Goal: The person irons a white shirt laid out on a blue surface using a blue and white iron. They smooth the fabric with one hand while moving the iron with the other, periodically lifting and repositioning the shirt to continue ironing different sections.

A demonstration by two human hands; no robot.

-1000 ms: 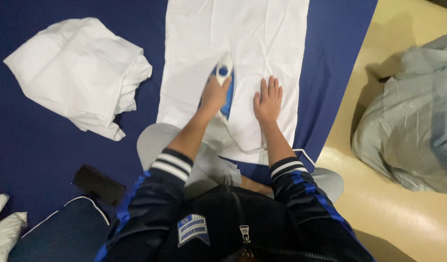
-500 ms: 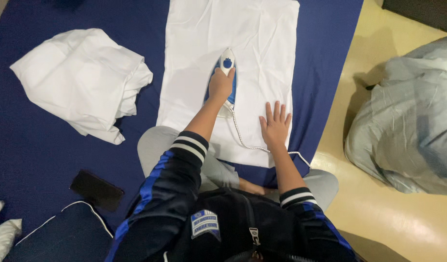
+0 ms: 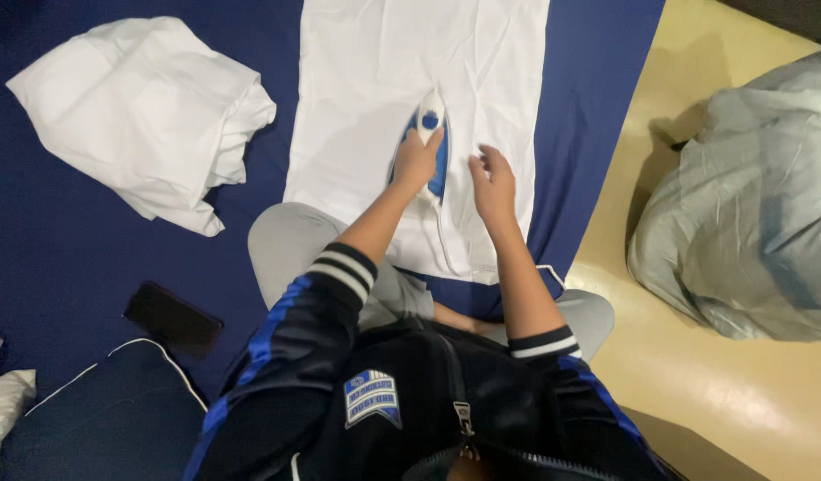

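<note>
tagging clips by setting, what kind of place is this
Probably a home floor set up for ironing: a blue blanket spread over a bare tan floor, a crumpled white cloth, and a grey bundle of bedding beside it.

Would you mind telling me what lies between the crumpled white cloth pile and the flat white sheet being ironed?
In the head view, only a bare strip of dark blue mat separates the crumpled white cloth pile from the flat white sheet.

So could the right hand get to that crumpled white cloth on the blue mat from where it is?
Probably not easily: the crumpled white cloth lies far left, beyond the left hand gripping the blue-and-white iron, which the right hand would have to cross.
</note>
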